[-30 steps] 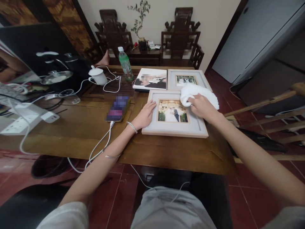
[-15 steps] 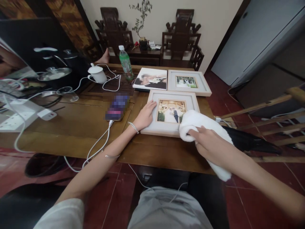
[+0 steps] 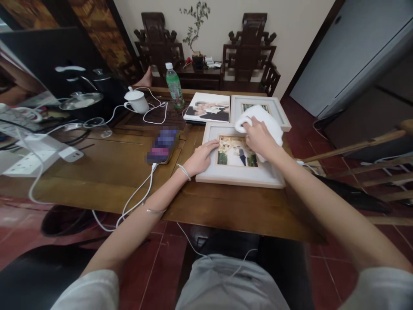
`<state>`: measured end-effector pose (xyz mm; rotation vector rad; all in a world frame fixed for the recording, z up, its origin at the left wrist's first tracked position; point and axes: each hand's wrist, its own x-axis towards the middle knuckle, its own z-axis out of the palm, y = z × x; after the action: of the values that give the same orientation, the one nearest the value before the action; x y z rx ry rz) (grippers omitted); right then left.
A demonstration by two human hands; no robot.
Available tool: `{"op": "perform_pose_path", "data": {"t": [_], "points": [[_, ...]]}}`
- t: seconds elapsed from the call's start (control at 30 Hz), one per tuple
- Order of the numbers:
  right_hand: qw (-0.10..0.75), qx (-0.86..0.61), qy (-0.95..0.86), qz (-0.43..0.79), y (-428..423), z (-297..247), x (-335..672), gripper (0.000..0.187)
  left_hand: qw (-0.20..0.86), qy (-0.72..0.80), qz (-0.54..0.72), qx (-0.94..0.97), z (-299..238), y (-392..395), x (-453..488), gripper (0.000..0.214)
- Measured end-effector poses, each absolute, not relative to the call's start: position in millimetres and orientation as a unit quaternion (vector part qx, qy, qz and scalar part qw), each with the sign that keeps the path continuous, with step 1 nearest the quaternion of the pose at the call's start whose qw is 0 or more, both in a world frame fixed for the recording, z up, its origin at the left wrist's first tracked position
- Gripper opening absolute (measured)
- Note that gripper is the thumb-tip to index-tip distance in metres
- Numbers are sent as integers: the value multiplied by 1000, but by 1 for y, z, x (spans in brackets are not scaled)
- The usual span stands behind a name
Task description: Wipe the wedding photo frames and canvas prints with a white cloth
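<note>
On the wooden table lies a light wood picture frame (image 3: 209,175) with a pale mat around a photo of a couple. My left hand (image 3: 200,159) rests across its left side, fingers stretched over the mat to the photo's edge. A folded white towel (image 3: 269,125) is bunched in my right hand (image 3: 260,137), whose fingers are closed on it. The towel lies over the frame's upper right part and hides that corner. Behind it, a second picture frame (image 3: 280,113) is partly covered by the towel. A photo panel (image 3: 209,105) lies beside that one.
A phone (image 3: 164,146) on a charging cable lies left of my left hand. Farther back stand a green-labelled bottle (image 3: 174,86) and a white lidded cup (image 3: 137,101). A power strip (image 3: 35,155), cables and a pot (image 3: 82,103) crowd the left. Wooden slats (image 3: 364,148) stand at the right.
My right hand has moved the towel up and away from me, from the frame's lower right corner to its upper right. My left hand stays on the frame's left side.
</note>
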<state>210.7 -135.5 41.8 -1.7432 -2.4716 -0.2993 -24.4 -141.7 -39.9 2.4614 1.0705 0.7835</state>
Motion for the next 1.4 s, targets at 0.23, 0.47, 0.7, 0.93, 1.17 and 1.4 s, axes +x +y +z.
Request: {"op": "perform_pose_path", "data": {"t": [0.23, 0.47, 0.7, 0.93, 1.17, 1.4], "points": [[44, -434, -894, -99, -124, 27, 144, 39, 173, 344, 309, 869, -35, -143, -24, 61], [-11, -513, -849, -127, -112, 32, 180, 42, 187, 360, 315, 858, -38, -144, -25, 54], [-147, -586, -783, -146, -140, 58, 248, 39, 183, 377, 324, 848, -37, -147, -21, 53], [-172, -502, -847, -36, -239, 78, 229, 35, 180, 381, 342, 840, -37, -147, -20, 56], [-81, -493, -863, 75, -240, 78, 217, 49, 153, 388, 334, 846, -37, -145, -24, 43], [21, -522, -845, -113, -151, 59, 231, 57, 159, 388, 308, 854, -35, -146, -24, 39]]}}
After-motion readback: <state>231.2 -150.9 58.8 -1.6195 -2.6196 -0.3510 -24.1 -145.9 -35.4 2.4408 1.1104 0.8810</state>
